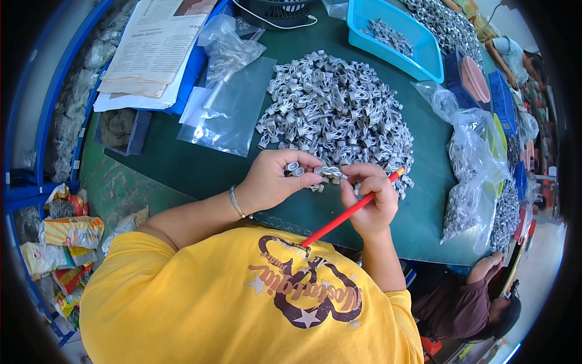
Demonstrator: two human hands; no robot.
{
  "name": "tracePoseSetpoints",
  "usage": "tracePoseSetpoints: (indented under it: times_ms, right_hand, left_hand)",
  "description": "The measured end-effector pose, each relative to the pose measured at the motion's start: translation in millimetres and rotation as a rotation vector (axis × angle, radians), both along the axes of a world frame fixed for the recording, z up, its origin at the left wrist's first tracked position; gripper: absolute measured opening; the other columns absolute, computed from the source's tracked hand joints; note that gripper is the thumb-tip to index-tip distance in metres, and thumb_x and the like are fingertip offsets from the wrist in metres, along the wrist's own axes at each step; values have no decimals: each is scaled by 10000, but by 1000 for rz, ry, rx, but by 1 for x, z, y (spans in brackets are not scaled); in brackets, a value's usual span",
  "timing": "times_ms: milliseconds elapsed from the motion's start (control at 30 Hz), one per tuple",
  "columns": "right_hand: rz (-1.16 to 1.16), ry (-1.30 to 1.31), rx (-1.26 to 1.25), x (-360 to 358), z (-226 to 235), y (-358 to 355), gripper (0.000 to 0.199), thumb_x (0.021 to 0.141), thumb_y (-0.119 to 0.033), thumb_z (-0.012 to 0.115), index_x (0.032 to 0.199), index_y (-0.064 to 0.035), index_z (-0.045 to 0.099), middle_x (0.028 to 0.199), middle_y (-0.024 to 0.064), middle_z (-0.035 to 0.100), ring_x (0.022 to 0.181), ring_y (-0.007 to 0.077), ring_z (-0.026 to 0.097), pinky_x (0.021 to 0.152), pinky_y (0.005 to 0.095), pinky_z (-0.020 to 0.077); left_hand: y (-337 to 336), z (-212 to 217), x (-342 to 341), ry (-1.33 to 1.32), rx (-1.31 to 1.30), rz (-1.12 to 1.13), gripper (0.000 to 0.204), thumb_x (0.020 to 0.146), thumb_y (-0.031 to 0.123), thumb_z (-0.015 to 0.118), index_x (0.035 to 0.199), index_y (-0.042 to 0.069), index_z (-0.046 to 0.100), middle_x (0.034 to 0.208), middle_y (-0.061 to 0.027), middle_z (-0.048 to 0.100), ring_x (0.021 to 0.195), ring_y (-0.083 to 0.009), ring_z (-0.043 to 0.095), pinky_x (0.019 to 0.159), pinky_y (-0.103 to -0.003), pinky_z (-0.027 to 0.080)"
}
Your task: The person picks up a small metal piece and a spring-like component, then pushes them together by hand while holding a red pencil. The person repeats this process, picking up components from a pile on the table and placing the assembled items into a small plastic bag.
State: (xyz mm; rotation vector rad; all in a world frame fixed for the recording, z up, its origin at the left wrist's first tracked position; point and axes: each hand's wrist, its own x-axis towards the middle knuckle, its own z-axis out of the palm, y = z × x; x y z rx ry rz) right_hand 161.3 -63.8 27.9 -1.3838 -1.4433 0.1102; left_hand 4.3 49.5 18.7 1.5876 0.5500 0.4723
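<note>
Silvery metal fills the middle of the head view: a large heap of small grey coiled metal clips (339, 109) lies on a dark green table top (182, 164), just beyond the person's two hands. The left hand (276, 179) is curled, its thumb and fingertips (303, 162) pinching a couple of small grey metal clips (293, 168) that sit right at the tips, partly tucked under the forefinger. The right hand (371, 197) is closed around a long red pencil-like stick (348, 212), which runs from the fist down toward the person's yellow printed shirt (242, 303) and pokes out above the knuckles near the heap. Between the two hands, a single twisted silver metal piece (330, 172) is held by its right end in the right thumb and forefinger, its left end close to the left fingertips. A thin silver bracelet (236, 202) circles the left wrist. Farther back on the table lie a clear flat plastic bag (227, 112), a stack of printed papers (154, 51) and a light blue plastic tray (418, 51) holding more clips. Clear bags stuffed with clips (470, 182) stand at the right table edge, and another person in a dark top (461, 300) sits beyond it.
</note>
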Motion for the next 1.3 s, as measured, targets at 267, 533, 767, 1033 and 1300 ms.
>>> tracePoseSetpoints:
  times_ms: [267, 533, 767, 1033, 1300]
  right_hand:
    - [129, 986, -242, -7, -4, -9, 215, 799, 66, 569, 804, -48, 387, 900, 165, 589, 720, 150, 601, 606, 224, 510]
    - [182, 817, -49, -8, -17, -6, 303, 737, 135, 592, 829, -50, 370, 969, 178, 546, 838, 202, 605, 672, 266, 531]
    - [102, 585, 150, -17, -7, -5, 372, 694, 131, 643, 819, -50, 344, 968, 187, 532, 892, 269, 598, 724, 313, 535]
    - [-125, 308, -39, -6, -7, -5, 243, 738, 108, 609, 721, -32, 412, 860, 163, 626, 717, 208, 621, 626, 268, 500]
    - [-116, -350, -267, -3, -14, -4, 240, 603, -6, 688, 738, -50, 494, 805, 89, 595, 702, 289, 545, 599, 362, 435]
  left_hand:
    - [0, 3, -2, -132, 43, -4, 212, 723, 19, 697, 920, 2, 620, 827, -37, 603, 715, -76, 557, 636, -201, 441]
    - [-2, 3, -1, -179, -1, -7, 218, 724, 7, 693, 927, -4, 616, 814, -36, 596, 705, -75, 551, 628, -196, 434]
    - [-3, 13, 0, 60, -453, -27, 188, 795, 48, 635, 969, -16, 600, 838, -86, 611, 680, -98, 566, 541, -189, 446]
    - [3, 2, 2, -273, -1149, 28, 278, 908, 150, 453, 1148, 13, 476, 906, -112, 582, 739, -166, 584, 534, -245, 478]
    - [10, 0, 3, -373, -1066, 69, 118, 859, 32, 523, 837, 111, 438, 729, 4, 435, 630, -79, 419, 483, -190, 330]
